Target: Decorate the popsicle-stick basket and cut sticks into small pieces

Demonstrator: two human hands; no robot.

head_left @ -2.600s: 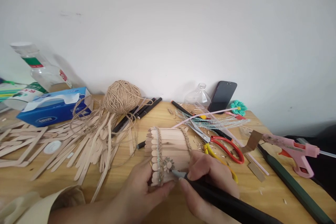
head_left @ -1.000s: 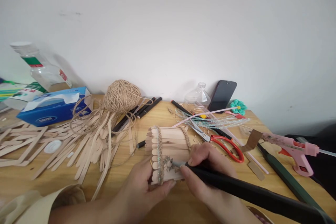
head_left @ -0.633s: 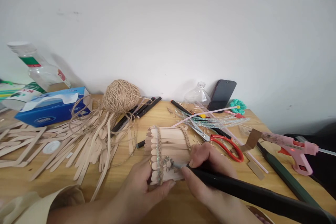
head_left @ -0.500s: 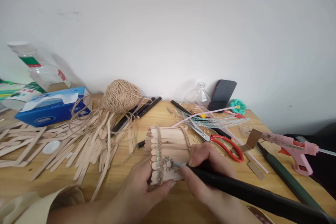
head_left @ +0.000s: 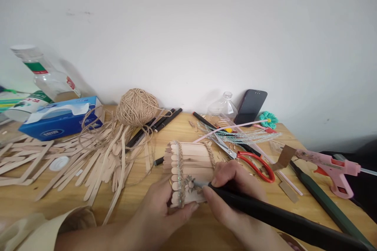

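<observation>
Stick-covered cylinder (head_left: 196, 168) is lower centre of the frame, on its side. Left hand (head_left: 159, 204) grips its lower left end, thumb along the bottom edge. Right hand (head_left: 235, 188) has a narrow pinch on a long black-handled tool (head_left: 265, 211), grey tip at the small flower decoration (head_left: 189, 184). Tip contact looks likely, but the fingers and blur make it hard to call.

Main risk: tip slips off the petals and scratches the sticks, or heads for the left thumb just below. Cause would be a curved surface, a small target and a long handle whose weight sits far behind the pinch. Too much push could also lift a petal or roll the cylinder in the one-hand grip. The glittery braided twine band (head_left: 180, 164) is right beside the flower and could snag.

Around it: red-handled scissors (head_left: 253, 162), blades partly under glitter pipe cleaners (head_left: 235, 137), right of centre. Pink glue gun (head_left: 330, 164) at the right edge, nozzle by a brown cardboard scrap (head_left: 285, 159). Dark green bar (head_left: 321, 196) at lower right, in the way of the handle's back end. Loose craft sticks (head_left: 97, 172) and trailing twine from the ball (head_left: 138, 108) crowd the left.
</observation>
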